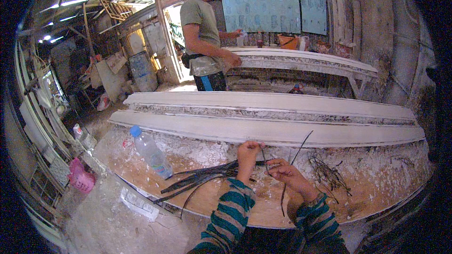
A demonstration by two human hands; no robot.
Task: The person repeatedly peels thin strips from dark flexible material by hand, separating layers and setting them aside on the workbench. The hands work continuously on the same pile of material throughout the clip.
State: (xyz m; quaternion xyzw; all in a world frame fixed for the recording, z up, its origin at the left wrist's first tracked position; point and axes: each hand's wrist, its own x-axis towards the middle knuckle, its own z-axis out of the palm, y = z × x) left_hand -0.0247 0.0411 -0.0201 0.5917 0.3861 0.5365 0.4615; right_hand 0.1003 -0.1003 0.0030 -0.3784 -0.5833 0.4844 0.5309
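My left hand is closed in a pinch over the bench, just in front of the nearer white plank. A thin dark strip runs from its fingertips down to my right hand, whose fingers are pinched on it too. Another long dark strip rises beyond my right hand, and its lower end hangs below; whether that hand grips it I cannot tell. A bundle of flat black strips lies to the left, partly behind my left wrist. To the right sits a tangle of thin dark strands.
A clear bottle with a blue cap stands left of the bundle. Two long white planks span the bench's far side. Beyond them, a person in a mask stands at another bench. A pink basket is at lower left.
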